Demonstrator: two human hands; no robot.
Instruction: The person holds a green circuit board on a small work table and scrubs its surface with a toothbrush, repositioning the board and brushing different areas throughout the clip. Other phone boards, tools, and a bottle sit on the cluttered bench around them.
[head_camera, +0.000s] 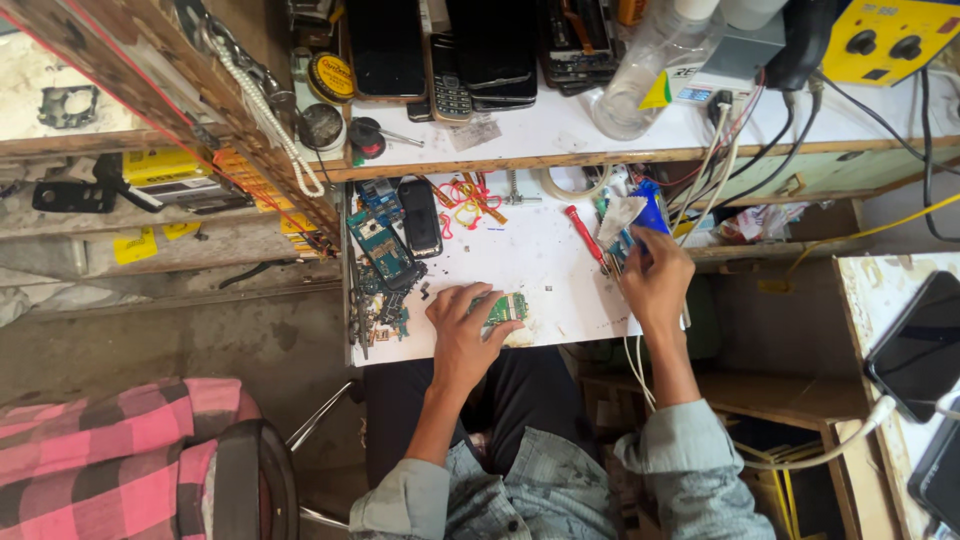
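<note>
Denim-sleeved, my left hand (462, 325) is pinning a small green circuit board (507, 307) flat for steadiness; my right hand (655, 280) is pinching a tool I cannot identify just beyond it.

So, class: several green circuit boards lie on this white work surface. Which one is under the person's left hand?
The small green board near the front edge, pinned by the left hand fingers. The other boards lie untouched at the surface's left side.

Bare white worktop (535, 255) lies open mid-bench, hemmed by circuit boards (385, 250) left and red screwdriver (583, 232) right.
</note>
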